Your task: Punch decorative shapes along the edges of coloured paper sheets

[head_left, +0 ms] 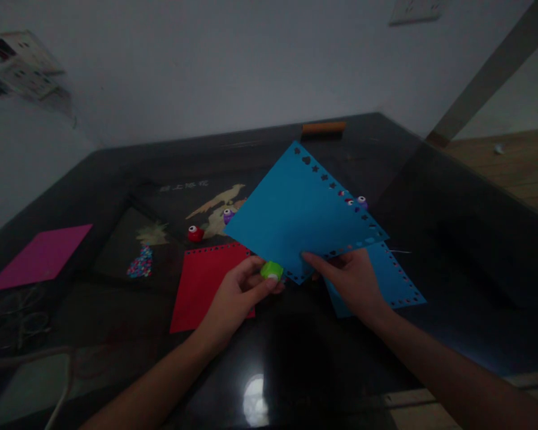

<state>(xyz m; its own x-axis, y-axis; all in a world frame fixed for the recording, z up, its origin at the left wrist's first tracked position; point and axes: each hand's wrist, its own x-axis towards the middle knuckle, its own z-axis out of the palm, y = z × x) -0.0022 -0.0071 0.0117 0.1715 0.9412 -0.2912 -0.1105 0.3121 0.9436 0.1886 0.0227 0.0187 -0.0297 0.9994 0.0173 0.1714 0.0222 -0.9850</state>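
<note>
My left hand (246,286) grips a small green craft punch (272,270) at the lower edge of a blue paper sheet (296,209). Between thumb and fingers, my right hand (349,278) pinches that sheet and holds it up off the table. Heart, star and other cut-outs run along two of its edges. Below my right hand lies a second blue sheet (392,278) with punched edges. A red sheet (206,283), punched along its top, lies partly behind my left hand. Whether the punch is clamped on the paper is hard to make out.
A red punch (195,233) and a purple punch (228,215) stand beyond the red sheet; another purple punch (362,202) is behind the held paper. Confetti (141,263), a pink sheet (42,257) and scissors (24,319) lie left. An orange roll (323,128) rests at the back.
</note>
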